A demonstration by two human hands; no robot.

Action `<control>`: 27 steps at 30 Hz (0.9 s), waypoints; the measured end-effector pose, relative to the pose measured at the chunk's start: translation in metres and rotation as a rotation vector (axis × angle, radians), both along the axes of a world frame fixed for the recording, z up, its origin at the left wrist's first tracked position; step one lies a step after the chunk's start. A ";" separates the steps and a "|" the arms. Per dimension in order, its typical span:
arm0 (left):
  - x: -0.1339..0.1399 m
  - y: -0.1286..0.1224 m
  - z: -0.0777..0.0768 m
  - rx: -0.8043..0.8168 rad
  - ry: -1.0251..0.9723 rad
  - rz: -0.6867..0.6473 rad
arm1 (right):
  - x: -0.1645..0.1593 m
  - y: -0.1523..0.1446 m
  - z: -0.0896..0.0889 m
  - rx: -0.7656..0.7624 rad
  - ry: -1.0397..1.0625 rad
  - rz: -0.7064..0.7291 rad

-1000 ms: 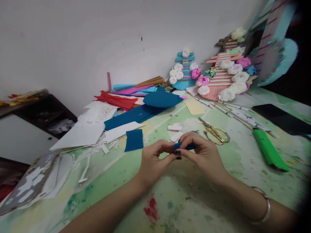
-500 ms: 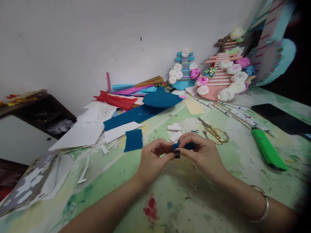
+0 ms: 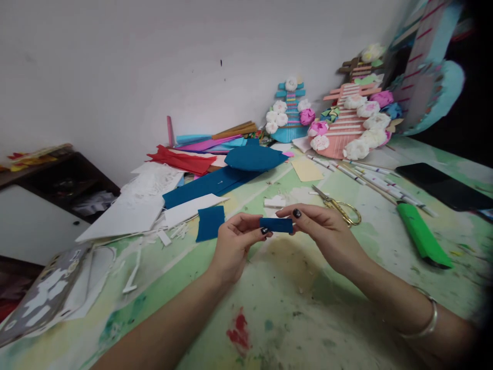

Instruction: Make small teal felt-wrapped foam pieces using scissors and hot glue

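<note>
A: Where do we see the blue strip [image 3: 276, 225]?

B: We find it raised above the surface [image 3: 277, 303], almost level, between the left hand [image 3: 235, 244] and the right hand [image 3: 329, 231].

A: And how is the grip of each hand?

B: The left grip is closed on the left end of the strip; we see the thumb in front. The right hand is at the other end, with its thumb lifted above the top edge. If this grip is also closed on the strip, we cannot tell, since some fingers are hidden.

A: What do we notice near the hands?

B: A flat blue piece [image 3: 210, 224] lies just beyond the left hand. The scissors [image 3: 339, 206] are behind the right hand, which partly covers them.

A: And farther away?

B: At the right we have the green roll [image 3: 422, 234], and behind it the pens [image 3: 379, 185] and the phone [image 3: 442, 186]. At the back stand a blue model [image 3: 287, 135] and a pink model [image 3: 336, 147], both decorated with flowers [image 3: 356, 149]. At the left we see a white sheet [image 3: 123, 215].
</note>
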State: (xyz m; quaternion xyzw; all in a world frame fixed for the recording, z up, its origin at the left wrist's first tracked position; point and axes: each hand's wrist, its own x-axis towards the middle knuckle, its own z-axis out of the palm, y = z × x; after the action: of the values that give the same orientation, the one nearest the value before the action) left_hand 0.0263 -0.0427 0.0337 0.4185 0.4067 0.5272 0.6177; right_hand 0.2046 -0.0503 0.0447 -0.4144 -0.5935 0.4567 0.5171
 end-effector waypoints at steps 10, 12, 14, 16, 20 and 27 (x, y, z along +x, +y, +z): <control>-0.002 -0.002 0.002 0.281 0.214 -0.016 | -0.008 -0.001 -0.004 -0.012 -0.037 0.053; -0.002 -0.003 0.002 0.373 0.286 -0.044 | -0.008 0.000 -0.006 -0.029 -0.006 0.050; -0.003 -0.003 0.001 0.455 0.400 -0.061 | -0.008 0.001 -0.007 -0.022 -0.001 0.042; -0.005 -0.002 0.000 0.509 0.528 -0.063 | -0.008 0.001 -0.007 -0.004 -0.008 0.034; -0.008 0.001 -0.001 0.488 0.612 -0.067 | -0.008 0.000 -0.008 0.006 -0.031 0.032; -0.008 0.006 0.002 0.307 0.419 -0.136 | -0.007 0.001 -0.013 0.073 -0.142 0.014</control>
State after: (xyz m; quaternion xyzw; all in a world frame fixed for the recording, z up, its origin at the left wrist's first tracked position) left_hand 0.0187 -0.0365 0.0359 0.6337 0.4121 0.4419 0.4831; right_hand 0.1976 -0.0497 0.0321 -0.4224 -0.6478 0.4081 0.4852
